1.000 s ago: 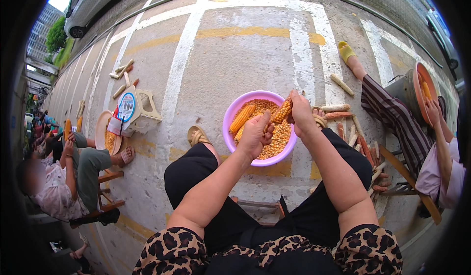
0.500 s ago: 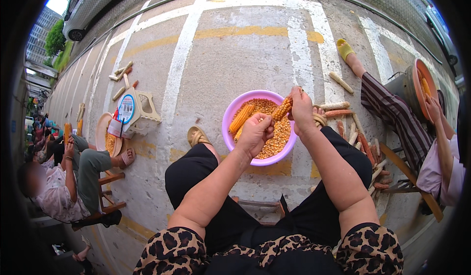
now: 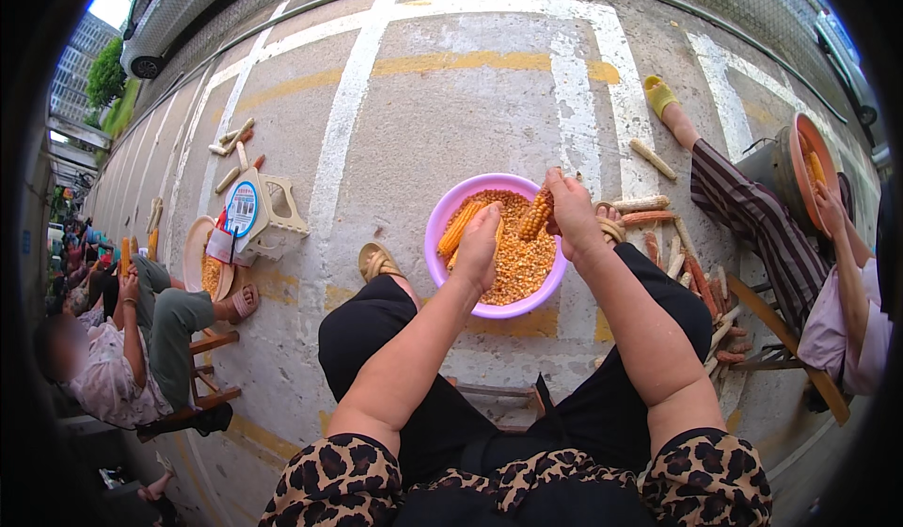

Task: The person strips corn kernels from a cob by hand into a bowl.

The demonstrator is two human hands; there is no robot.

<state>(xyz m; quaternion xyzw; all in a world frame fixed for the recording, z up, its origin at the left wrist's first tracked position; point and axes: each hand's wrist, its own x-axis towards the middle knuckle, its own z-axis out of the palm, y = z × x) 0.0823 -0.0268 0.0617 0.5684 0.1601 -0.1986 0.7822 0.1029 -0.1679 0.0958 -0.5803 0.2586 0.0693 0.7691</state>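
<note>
A purple-pink basin (image 3: pixel 562 273) of loose corn kernels (image 3: pixel 519 273) stands on the ground between my feet. Over its right side, my right hand (image 3: pixel 574 215) is closed round one end of a partly stripped ear of corn (image 3: pixel 536 216), whose other end tilts down toward the kernels. My left hand (image 3: pixel 478 249) hangs above the basin's middle, its fingers stretched out and apart from that ear; its palm is partly turned from view. Left of those fingers, fuller orange ears of corn (image 3: pixel 455 231) lie in the basin, partly covered by the hand.
Bare cobs (image 3: pixel 691 273) lie heaped by my right foot. A person in striped trousers (image 3: pixel 752 216) sits to the right with an orange basin (image 3: pixel 802 165). At left, another seated person (image 3: pixel 122 358) holds an ear near a beige plastic stool (image 3: pixel 280 212).
My left hand has come away from the ear, moving left and straightening its fingers. In my right hand the ear now tips more steeply downward.
</note>
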